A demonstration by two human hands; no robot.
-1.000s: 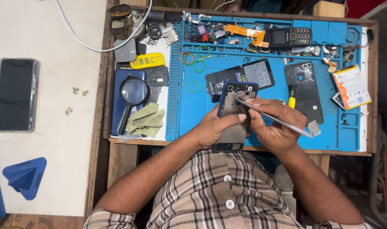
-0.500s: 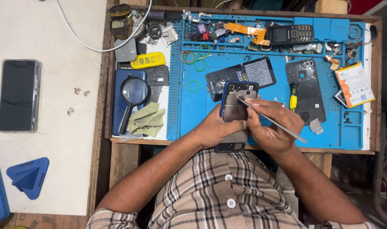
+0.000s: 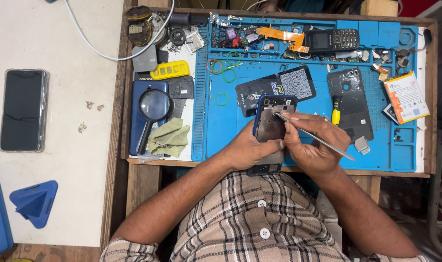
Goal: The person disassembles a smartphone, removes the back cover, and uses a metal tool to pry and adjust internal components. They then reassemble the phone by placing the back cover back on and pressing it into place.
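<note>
Two hands work at frame centre above a blue silicone repair mat: the left hand steadies an opened blue-framed smartphone, its grip firmly around it, while the right hand pinches slim metal tweezers angled into the phone's exposed interior.

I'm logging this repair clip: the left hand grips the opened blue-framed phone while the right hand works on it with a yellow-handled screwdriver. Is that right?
Not quite. In the head view the right hand holds thin metal tweezers, not the yellow-handled screwdriver, which lies on the blue work mat. The left hand does grip the opened blue-framed phone.
</note>
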